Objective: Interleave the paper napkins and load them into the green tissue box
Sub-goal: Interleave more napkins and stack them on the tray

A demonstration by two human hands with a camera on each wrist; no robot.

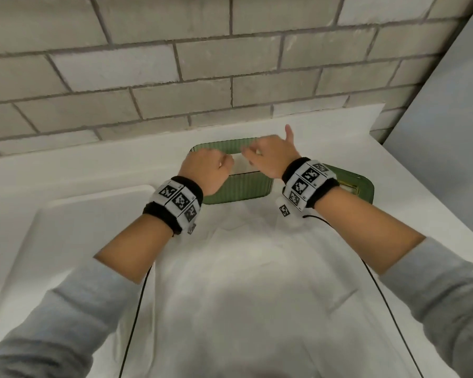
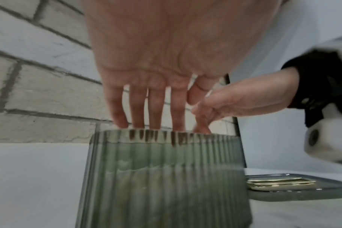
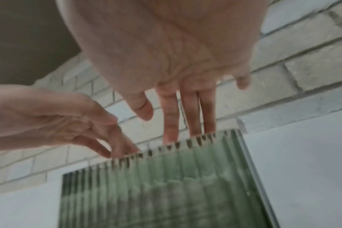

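Observation:
The green ribbed tissue box (image 1: pixel 238 190) stands open at the back of the white counter. My left hand (image 1: pixel 210 167) and my right hand (image 1: pixel 268 156) are both over its mouth. In the wrist views the straight fingers of the left hand (image 2: pixel 146 108) and the right hand (image 3: pixel 185 108) reach down past the rim, which hides their tips. The right little finger sticks up. A white napkin stack (image 2: pixel 146 185) shows through the translucent wall of the box (image 2: pixel 166 154). More unfolded napkins (image 1: pixel 243 268) lie on the counter in front.
The box's green lid (image 1: pixel 358 186) with a gold slot lies flat just right of the box. A white recessed basin (image 1: pixel 66 227) lies to the left. A grey brick wall (image 1: pixel 230 77) rises directly behind the box. Thin black cables run along both forearms.

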